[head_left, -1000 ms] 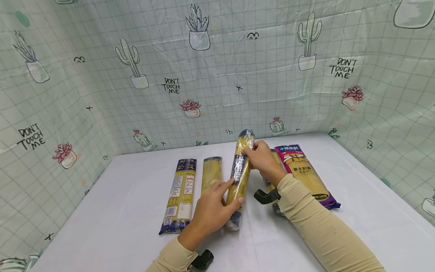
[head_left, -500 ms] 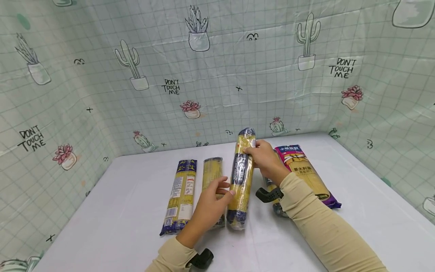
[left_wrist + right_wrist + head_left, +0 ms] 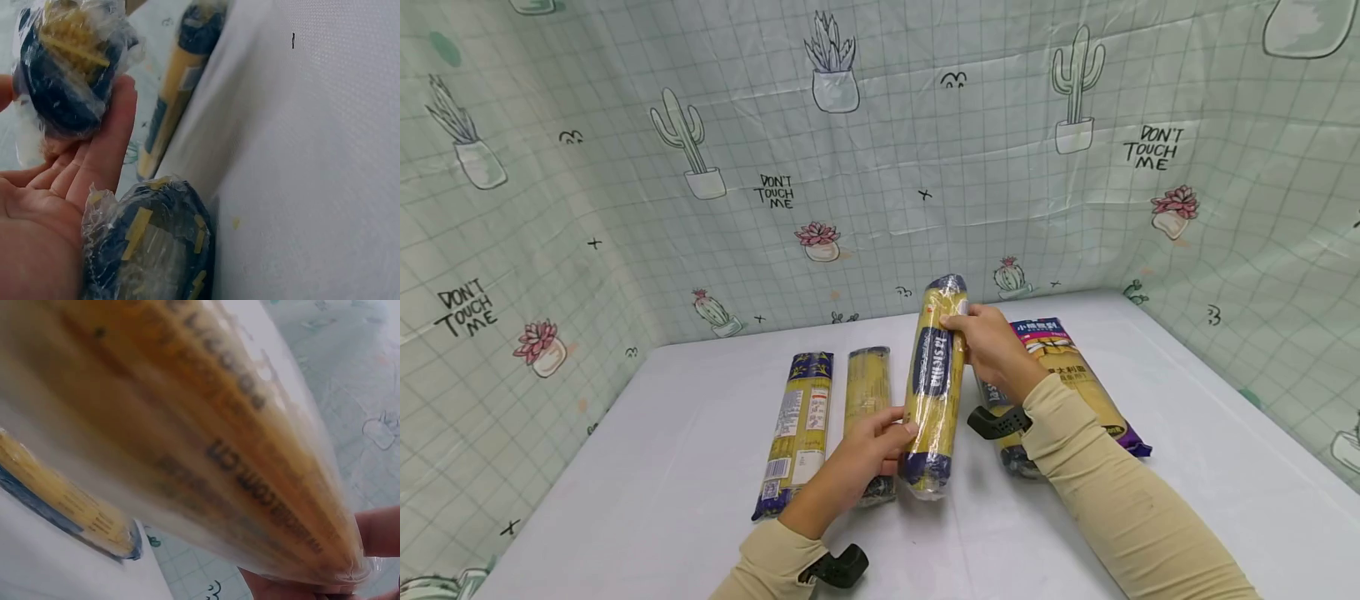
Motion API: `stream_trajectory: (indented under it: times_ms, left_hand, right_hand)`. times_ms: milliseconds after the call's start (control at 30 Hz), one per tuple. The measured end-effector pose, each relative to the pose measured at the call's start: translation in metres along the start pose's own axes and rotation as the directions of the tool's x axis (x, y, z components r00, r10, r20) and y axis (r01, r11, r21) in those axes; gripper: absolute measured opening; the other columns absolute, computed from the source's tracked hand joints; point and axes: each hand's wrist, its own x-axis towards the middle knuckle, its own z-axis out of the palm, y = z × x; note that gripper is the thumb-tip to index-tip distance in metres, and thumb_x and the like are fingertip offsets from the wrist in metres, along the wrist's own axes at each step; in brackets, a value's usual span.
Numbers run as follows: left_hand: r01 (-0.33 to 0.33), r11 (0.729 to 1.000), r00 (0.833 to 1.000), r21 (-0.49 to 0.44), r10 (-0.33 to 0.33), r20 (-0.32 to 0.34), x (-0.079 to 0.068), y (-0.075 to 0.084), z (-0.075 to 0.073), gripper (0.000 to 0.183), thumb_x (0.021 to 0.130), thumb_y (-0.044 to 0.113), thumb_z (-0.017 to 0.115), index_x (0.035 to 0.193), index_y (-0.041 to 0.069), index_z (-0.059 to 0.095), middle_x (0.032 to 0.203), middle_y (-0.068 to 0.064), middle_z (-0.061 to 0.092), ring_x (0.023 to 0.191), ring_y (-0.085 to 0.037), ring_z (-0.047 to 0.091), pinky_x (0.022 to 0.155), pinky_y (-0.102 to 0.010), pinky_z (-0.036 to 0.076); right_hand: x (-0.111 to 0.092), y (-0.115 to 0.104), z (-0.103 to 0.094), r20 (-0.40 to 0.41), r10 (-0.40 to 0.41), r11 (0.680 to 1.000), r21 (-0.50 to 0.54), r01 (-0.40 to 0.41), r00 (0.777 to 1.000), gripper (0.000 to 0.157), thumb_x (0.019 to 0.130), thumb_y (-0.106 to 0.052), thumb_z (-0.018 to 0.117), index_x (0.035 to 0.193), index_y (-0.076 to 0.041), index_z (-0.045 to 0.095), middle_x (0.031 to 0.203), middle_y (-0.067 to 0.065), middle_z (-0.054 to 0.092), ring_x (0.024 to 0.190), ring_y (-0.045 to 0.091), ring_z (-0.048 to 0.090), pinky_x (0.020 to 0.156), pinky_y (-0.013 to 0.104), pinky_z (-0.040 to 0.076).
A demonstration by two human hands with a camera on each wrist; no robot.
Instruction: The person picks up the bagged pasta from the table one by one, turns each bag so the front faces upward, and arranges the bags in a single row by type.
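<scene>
A clear-wrapped pack of spaghetti [image 3: 934,408] with dark blue ends and a blue "la sicilia" label is held tilted over the table, label toward the head camera. My right hand [image 3: 996,343] grips its upper right side, thumb across the front. At its lower left side my left hand [image 3: 859,454] holds it, thumb on the front edge and fingers behind. In the left wrist view, the pack's crinkled lower end [image 3: 72,72] sits between thumb and fingers. The yellow pasta pack [image 3: 206,444] fills most of the right wrist view, with the right fingers [image 3: 379,532] at its end.
A blue-and-yellow spaghetti pack [image 3: 797,433] lies back side up at left on the white table [image 3: 677,467]. Beside it lies another pack [image 3: 868,379], partly behind the left hand. At right, one pack [image 3: 1015,457] lies partly under the right arm, next to a purple-ended pasta pack [image 3: 1075,367].
The held spaghetti pack has turned so its label faces the head camera, and has risen slightly. My left hand has shifted from its front to its left edge, fingers now behind it.
</scene>
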Motion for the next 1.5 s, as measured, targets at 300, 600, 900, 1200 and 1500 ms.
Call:
stream_trajectory:
  times_ms: [300,600,900,1200,1500]
  left_hand:
    - [-0.05,0.998,0.999,-0.031,0.05,-0.001,0.001,-0.002,0.0,0.055,0.096,0.02,0.067,0.14,-0.007,0.049,0.118,-0.018,0.068,0.101,-0.021,0.067,0.082,-0.034,0.057]
    - [-0.104,0.994,0.994,-0.035,0.103,-0.024,0.0,-0.003,0.001,0.05,0.096,0.012,0.066,0.136,-0.011,0.048,0.119,-0.021,0.068,0.101,-0.021,0.067,0.086,-0.031,0.054]
    - [-0.153,0.988,0.987,-0.008,0.152,-0.053,0.001,-0.005,0.004,0.05,0.097,0.009,0.064,0.137,-0.012,0.044,0.12,-0.022,0.065,0.109,-0.029,0.066,0.09,-0.034,0.054]
    - [-0.148,0.989,0.982,0.022,0.15,-0.113,0.0,-0.004,0.007,0.053,0.095,0.009,0.067,0.138,-0.009,0.042,0.119,-0.02,0.062,0.107,-0.028,0.065,0.089,-0.035,0.054]
    - [-0.145,0.988,0.98,0.051,0.151,-0.128,0.002,-0.005,0.006,0.053,0.093,0.011,0.071,0.134,-0.006,0.043,0.114,-0.017,0.062,0.101,-0.024,0.066,0.085,-0.034,0.056]
  right_hand:
    - [0.003,0.005,-0.002,0.051,-0.011,1.0,0.024,0.009,0.999,0.051,0.105,-0.012,0.048,0.15,0.006,0.032,0.138,0.024,0.049,0.114,0.029,0.059,0.095,0.038,0.052]
    - [0.005,0.007,-0.004,0.117,-0.025,1.0,0.013,0.023,0.993,0.052,0.107,-0.013,0.045,0.151,0.007,0.028,0.139,0.025,0.047,0.115,0.029,0.058,0.097,0.039,0.05]
    - [0.003,0.002,-0.011,0.131,-0.023,0.991,-0.128,0.04,0.991,0.053,0.105,-0.021,0.051,0.147,0.008,0.035,0.133,0.025,0.052,0.107,0.03,0.062,0.089,0.04,0.055]
    - [0.004,0.0,-0.012,0.116,-0.081,0.944,-0.31,0.114,0.99,0.076,0.101,-0.023,0.06,0.16,-0.009,0.015,0.137,0.029,0.049,0.111,0.039,0.06,0.079,0.043,0.058]
    - [0.003,0.002,-0.013,0.193,-0.096,0.931,-0.331,0.157,0.977,0.094,0.097,-0.016,0.067,0.162,-0.022,-0.001,0.138,0.034,0.043,0.115,0.045,0.056,0.077,0.045,0.059]
